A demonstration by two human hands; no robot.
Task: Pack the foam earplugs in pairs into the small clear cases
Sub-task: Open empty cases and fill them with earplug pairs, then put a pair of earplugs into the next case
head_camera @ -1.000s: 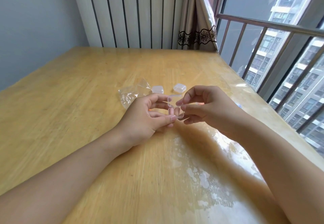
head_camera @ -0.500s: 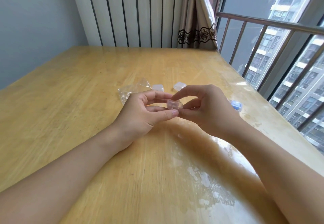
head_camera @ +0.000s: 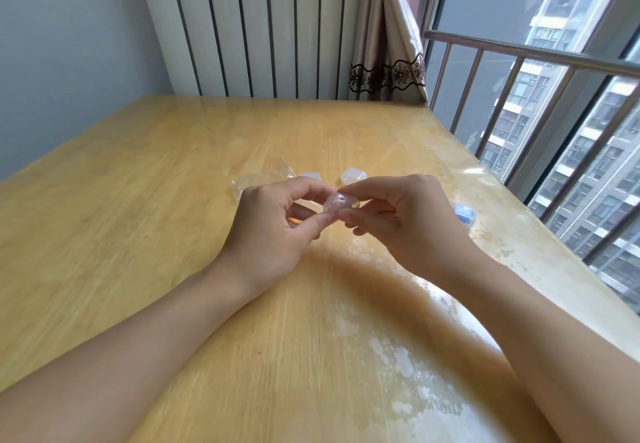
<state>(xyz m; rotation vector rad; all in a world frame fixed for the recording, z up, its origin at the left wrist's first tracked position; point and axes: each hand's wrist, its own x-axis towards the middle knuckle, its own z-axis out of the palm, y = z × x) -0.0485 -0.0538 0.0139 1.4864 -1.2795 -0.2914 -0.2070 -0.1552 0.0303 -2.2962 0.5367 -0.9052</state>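
Observation:
A small clear case point(head_camera: 338, 204) is held above the wooden table point(head_camera: 138, 221) between both hands. My left hand point(head_camera: 273, 231) pinches its left side with thumb and fingers. My right hand point(head_camera: 401, 217) pinches its right side and top. The lid looks closed; I cannot tell what is inside. Two more small clear cases point(head_camera: 353, 175) point(head_camera: 310, 176) lie on the table just beyond my hands. A case with blue earplugs inside point(head_camera: 463, 213) sits to the right of my right hand.
A crumpled clear plastic bag point(head_camera: 263, 179) lies behind my left hand. The table's right edge runs along a railing and window point(head_camera: 540, 124). A striped wall panel and curtain point(head_camera: 388, 44) stand at the far end.
The case's lid, standing open a second ago, has been folded down. Both hands have lifted slightly and now pinch the closed case from both sides.

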